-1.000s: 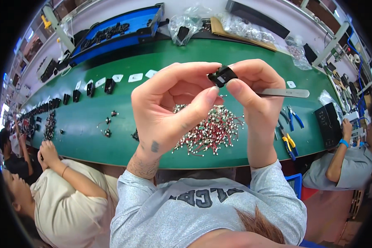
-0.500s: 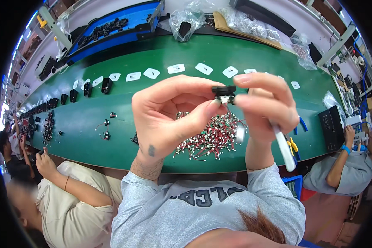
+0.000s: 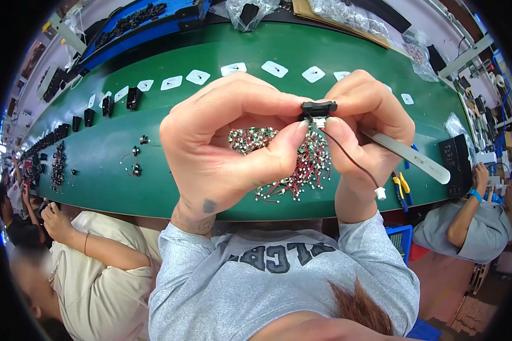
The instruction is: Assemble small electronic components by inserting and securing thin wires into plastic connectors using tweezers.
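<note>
My left hand (image 3: 233, 142) is closed, thumb and forefinger pinching one end of a small black plastic part (image 3: 318, 107). At its other end my right hand (image 3: 370, 122) pinches too, so both hands hold it up above the bench. A white connector (image 3: 320, 122) sits at the part's underside. From it a thin dark wire (image 3: 352, 159) hangs past my right thumb, ending in a loose white plug (image 3: 380, 194). Silver tweezers (image 3: 418, 161) lie tucked in my right hand, their rounded end pointing out right. Behind and below the hands spreads a pile of wired connectors (image 3: 293, 176).
The green bench (image 3: 199, 125) carries a row of white cards (image 3: 274, 69) with small dark parts. Black housings (image 3: 133, 99) line the left, and yellow-handled pliers (image 3: 404, 187) lie at right. A blue tray (image 3: 182, 17) stands behind. Co-workers sit either side, one in a beige shirt (image 3: 105, 273).
My right fingers have closed onto the black part, which is turned slightly. The wire and its plug now hang in plain sight. The tweezers have swung outward to the right.
</note>
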### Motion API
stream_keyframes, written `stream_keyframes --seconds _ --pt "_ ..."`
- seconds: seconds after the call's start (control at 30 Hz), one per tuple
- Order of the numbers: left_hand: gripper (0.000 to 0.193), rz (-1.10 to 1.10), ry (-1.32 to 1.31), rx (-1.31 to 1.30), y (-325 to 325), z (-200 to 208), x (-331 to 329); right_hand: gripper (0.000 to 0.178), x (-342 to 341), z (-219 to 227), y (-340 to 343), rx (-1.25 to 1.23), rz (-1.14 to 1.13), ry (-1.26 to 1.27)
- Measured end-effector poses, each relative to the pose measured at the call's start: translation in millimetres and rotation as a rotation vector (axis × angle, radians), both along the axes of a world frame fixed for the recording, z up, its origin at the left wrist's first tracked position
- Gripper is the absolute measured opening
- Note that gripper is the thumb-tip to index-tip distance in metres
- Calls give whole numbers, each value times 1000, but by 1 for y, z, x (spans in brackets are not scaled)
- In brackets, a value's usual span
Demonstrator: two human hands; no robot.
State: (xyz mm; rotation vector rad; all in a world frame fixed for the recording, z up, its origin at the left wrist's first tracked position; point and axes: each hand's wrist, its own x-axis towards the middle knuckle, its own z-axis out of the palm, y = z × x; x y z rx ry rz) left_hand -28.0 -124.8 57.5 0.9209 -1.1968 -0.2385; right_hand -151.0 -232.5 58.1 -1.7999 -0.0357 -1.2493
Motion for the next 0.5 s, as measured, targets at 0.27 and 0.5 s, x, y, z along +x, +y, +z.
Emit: stream_keyframes --seconds 0.27,0.5 --pt "23 -18 178 37 -7 3 -7 19 11 -4 1 222 37 -75" --pt "25 61 147 -17 -11 1 -11 18 14 3 7 430 44 -154"
